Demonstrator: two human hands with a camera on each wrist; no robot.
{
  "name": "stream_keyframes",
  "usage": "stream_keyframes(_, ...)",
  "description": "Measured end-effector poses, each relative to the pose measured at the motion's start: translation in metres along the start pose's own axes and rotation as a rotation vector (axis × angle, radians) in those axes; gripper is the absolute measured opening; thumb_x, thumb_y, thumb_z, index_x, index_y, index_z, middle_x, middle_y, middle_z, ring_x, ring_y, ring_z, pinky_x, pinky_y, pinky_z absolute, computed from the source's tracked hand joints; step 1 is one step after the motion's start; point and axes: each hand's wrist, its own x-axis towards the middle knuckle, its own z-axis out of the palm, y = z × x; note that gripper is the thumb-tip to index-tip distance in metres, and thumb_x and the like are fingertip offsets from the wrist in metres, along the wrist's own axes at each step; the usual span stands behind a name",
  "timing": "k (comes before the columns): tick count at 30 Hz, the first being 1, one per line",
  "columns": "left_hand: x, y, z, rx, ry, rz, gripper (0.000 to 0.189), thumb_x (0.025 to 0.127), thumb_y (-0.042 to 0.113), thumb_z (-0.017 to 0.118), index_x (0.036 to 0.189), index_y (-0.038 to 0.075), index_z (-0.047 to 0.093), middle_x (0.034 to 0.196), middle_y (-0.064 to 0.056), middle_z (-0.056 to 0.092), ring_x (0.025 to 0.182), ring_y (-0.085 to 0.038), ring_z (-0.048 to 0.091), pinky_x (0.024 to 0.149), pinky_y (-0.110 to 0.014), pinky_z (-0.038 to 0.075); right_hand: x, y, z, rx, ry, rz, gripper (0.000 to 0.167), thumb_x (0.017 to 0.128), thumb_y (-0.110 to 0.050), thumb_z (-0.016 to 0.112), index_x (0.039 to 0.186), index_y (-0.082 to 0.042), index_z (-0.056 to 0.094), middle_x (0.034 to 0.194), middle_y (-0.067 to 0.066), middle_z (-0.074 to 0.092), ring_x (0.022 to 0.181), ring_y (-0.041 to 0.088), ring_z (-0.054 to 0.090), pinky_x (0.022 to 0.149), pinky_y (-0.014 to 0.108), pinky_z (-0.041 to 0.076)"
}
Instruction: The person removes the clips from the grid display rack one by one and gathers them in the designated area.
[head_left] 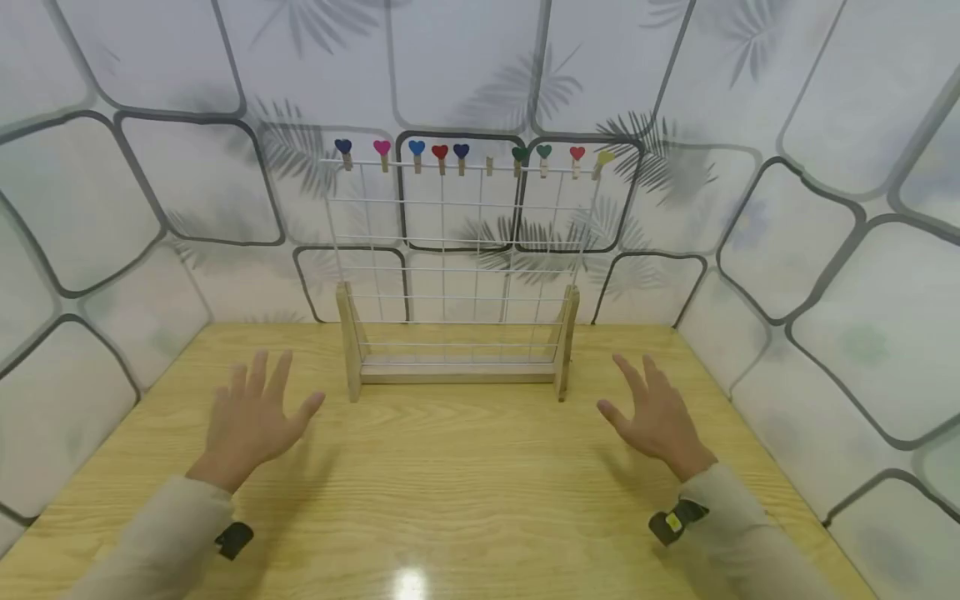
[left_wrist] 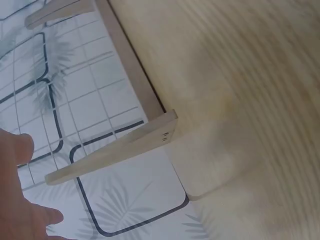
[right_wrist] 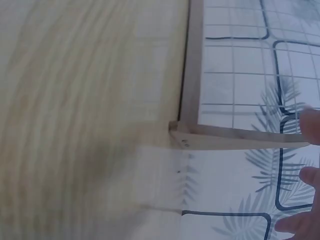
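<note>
A white wire grid rack (head_left: 461,250) stands upright in a wooden base (head_left: 457,372) at the back of the table. Along its top wire sit several small wooden clothespins, most with coloured hearts, among them a pink heart clothespin (head_left: 382,152), a plain clothespin (head_left: 489,166) and a yellow heart clothespin (head_left: 602,162). My left hand (head_left: 255,421) hovers to the left of the rack, fingers spread and holding nothing. On the other side, my right hand (head_left: 658,417) is likewise spread and holds nothing. Each wrist view shows fingertips at the edge, near the base's side leg (left_wrist: 115,147).
A pale wooden table (head_left: 450,483) spreads under both hands. Patterned wall covering (head_left: 847,275) encloses the table at the back, left and right. Black straps with small devices (head_left: 675,522) sit on both sleeved wrists.
</note>
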Motion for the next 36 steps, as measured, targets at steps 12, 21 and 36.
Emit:
stream_keyframes(12,0.028,0.004,-0.032,-0.571,-0.179,-0.05,0.079,0.103,0.056,0.024,0.154,0.002,-0.002,0.154,-0.034,0.01,0.132,-0.058,0.024,0.097,-0.074,0.027,0.039,-0.017,-0.031,0.583,-0.052,0.038,0.061,0.105,-0.032,0.043,0.152,-0.004,0.017,0.135,0.034,0.047,0.114,0.048,0.054,0.092,0.062,0.043)
stream_keyframes(21,0.043,0.007,-0.039,-1.01,-0.21,0.033,0.073,0.105,0.049,0.02,0.154,0.004,-0.01,0.157,-0.029,0.002,0.129,-0.046,0.04,0.095,-0.038,0.049,0.068,-0.04,-0.047,0.802,-0.12,-0.054,0.051,0.107,-0.022,0.038,0.149,0.003,0.021,0.131,0.034,0.05,0.112,0.047,0.055,0.094,0.058,0.044)
stream_keyframes(36,0.076,0.009,-0.045,-1.435,-0.249,0.048,0.08,0.101,0.057,0.025,0.154,0.014,-0.016,0.16,-0.022,-0.005,0.107,-0.011,0.061,0.087,-0.03,0.053,0.122,-0.093,-0.077,0.83,-0.163,-0.138,0.049,0.107,-0.029,0.037,0.149,-0.004,0.027,0.134,0.023,0.053,0.113,0.036,0.058,0.096,0.053,0.044)
